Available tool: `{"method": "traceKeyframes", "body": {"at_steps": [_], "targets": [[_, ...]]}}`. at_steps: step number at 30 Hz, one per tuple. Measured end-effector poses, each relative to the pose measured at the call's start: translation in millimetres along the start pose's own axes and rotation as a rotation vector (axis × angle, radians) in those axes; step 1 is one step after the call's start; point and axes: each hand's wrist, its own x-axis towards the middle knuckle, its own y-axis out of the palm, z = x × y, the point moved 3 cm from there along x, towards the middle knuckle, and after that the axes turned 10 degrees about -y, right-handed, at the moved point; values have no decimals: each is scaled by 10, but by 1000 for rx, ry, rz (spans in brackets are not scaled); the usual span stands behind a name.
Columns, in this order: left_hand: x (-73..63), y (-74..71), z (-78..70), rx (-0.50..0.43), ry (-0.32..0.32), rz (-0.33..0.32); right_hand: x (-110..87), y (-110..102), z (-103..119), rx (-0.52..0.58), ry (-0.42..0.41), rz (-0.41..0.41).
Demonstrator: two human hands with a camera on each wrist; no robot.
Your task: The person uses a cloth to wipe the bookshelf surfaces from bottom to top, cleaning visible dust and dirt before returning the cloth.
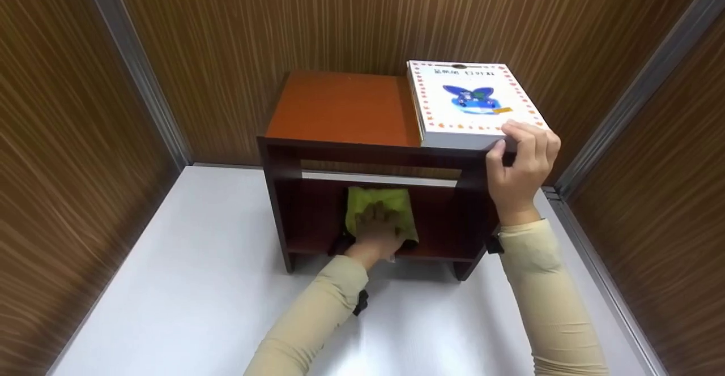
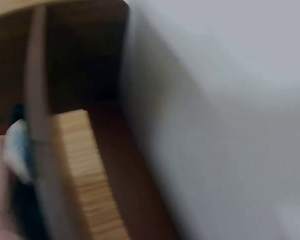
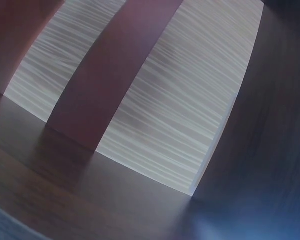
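Observation:
A small dark wooden shelf (image 1: 342, 110) stands against the back wall, with an orange-brown top. On its lower board lies a folded yellow-green cloth (image 1: 380, 196) with dark edges. My left hand (image 1: 378, 233) reaches in from the front and presses on this cloth, its fingers spread and pointing to the back. A thick white book (image 1: 473, 95), or a stack of them, with a blue butterfly picture on the cover lies on the right of the shelf top. At its near right corner my right hand (image 1: 524, 163) grips, fingertips on the cover and thumb against the front side.
The shelf stands on a white table (image 1: 187, 285). Wood-patterned panels (image 1: 255, 25) rise at the back and both sides, with metal strips (image 1: 141, 70) at the corners. The shelf's side panel (image 3: 270, 130) fills the right of the right wrist view. The left wrist view is blurred.

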Motion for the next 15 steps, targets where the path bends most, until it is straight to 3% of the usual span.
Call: {"method": "traceKeyframes", "body": {"at_steps": [9,15], "targets": [[-319,83,-190,133,53,37,5,5,-9,11,-20,-27],[-298,135,-243,129,43,92,3,5,-1,5,-9,-20]]}}
